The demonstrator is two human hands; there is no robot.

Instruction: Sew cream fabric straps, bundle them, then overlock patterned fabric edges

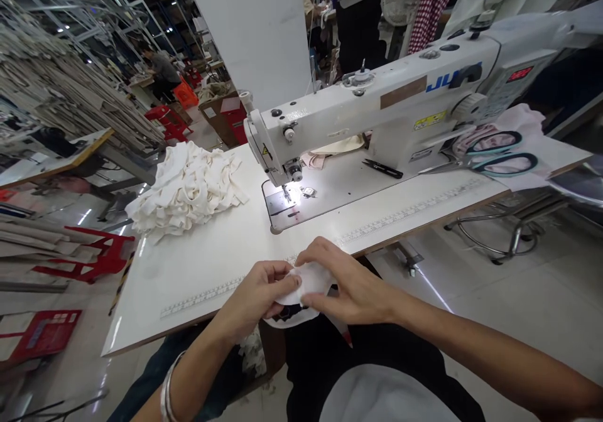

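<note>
A small piece of white cloth [311, 282] is between my two hands, at the front edge of the white sewing table [188, 268]. My left hand [259, 293] pinches its left side between thumb and fingers. On the right side, my right hand [346, 284] curves over the cloth, its thumb and fingertips against it. Part of the cloth hangs below my hands, over my lap. Beyond them stands a white sewing machine [339, 120], its lamp lighting the needle area.
A heap of cream cloth pieces [188, 189] lies on the table's left. Black snips [382, 168] rest on the machine bed, and large scissors [499, 153] lie at the right. Red stools [89, 255] stand left of the table. A person [162, 67] sits in the background.
</note>
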